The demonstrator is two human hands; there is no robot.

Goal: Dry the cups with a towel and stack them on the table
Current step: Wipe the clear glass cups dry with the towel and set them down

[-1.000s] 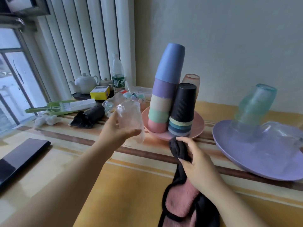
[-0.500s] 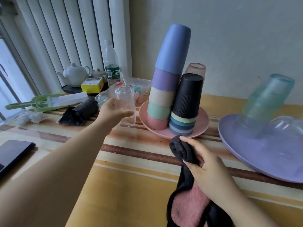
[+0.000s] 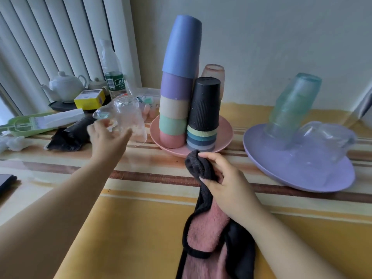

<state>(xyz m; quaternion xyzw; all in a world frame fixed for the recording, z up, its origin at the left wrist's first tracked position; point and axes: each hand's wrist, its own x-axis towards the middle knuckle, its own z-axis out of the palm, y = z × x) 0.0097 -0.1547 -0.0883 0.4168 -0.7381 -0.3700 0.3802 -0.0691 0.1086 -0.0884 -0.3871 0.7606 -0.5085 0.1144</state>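
Glass (image 3: pixel 122 117) has tipped since a second ago, now blurred and mouth-down in the left hand (image 3: pixel 107 137) beside the pink plate (image 3: pixel 223 135); I judge it is about to be set down or stacked. Left fingers grip it loosely. Right hand (image 3: pixel 227 184) pinches the towel (image 3: pixel 203 234) near the counter's (image 3: pixel 141 228) front edge.

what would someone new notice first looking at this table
Probably the tall stack of pastel cups, upside down and leaning on the pink plate at the back, with a black cup stack beside it. In front, the left hand holds a clear glass left of the plate, while the right hand grips a pink and black towel.
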